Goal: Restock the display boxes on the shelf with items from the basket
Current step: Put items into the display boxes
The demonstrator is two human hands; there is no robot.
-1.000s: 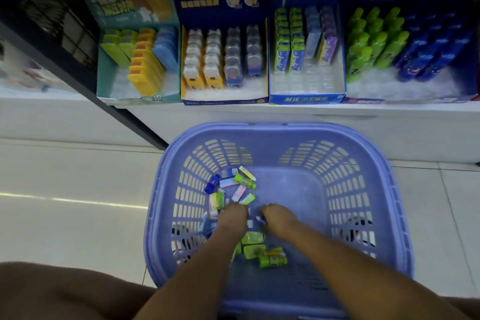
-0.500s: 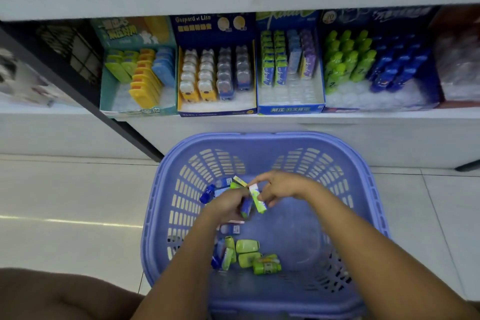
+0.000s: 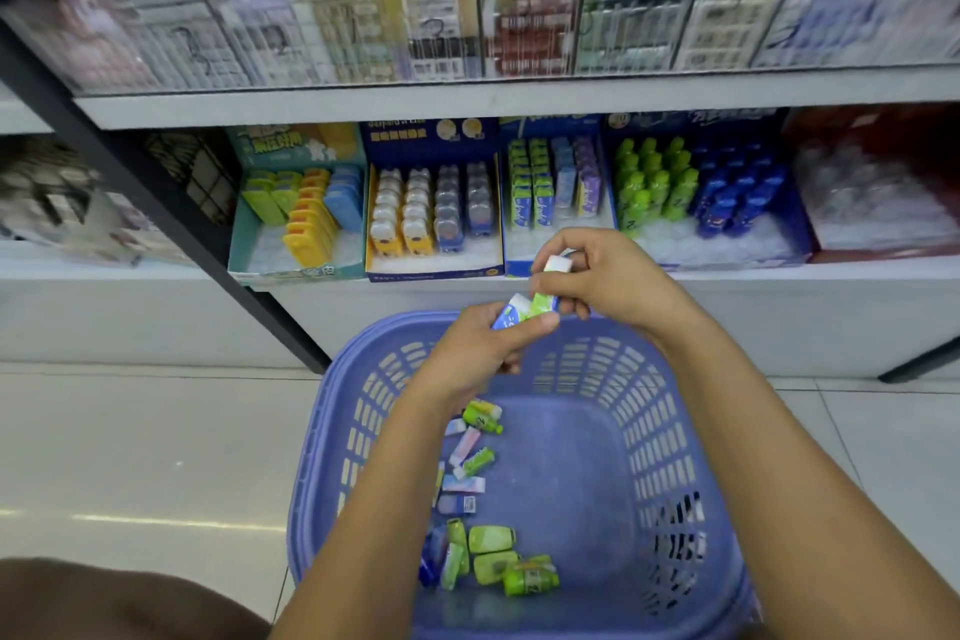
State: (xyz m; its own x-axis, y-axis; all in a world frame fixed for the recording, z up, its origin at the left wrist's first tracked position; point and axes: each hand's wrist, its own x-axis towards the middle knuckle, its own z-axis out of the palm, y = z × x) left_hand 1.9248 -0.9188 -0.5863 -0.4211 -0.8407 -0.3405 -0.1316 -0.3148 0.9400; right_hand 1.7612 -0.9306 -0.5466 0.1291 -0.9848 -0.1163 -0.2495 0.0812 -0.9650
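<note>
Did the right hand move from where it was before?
Yes. The right hand rose from low inside the basket to above its far rim, near the shelf edge, pinching a white-capped pack. The left hand grips a blue pack.

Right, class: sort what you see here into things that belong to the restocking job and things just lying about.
Job: left hand, right hand, blue pack, green pack, basket, loose packs in it, display boxes on the lower shelf.
Lying about: packaged goods on the upper shelf, black shelf post, floor tiles.
</note>
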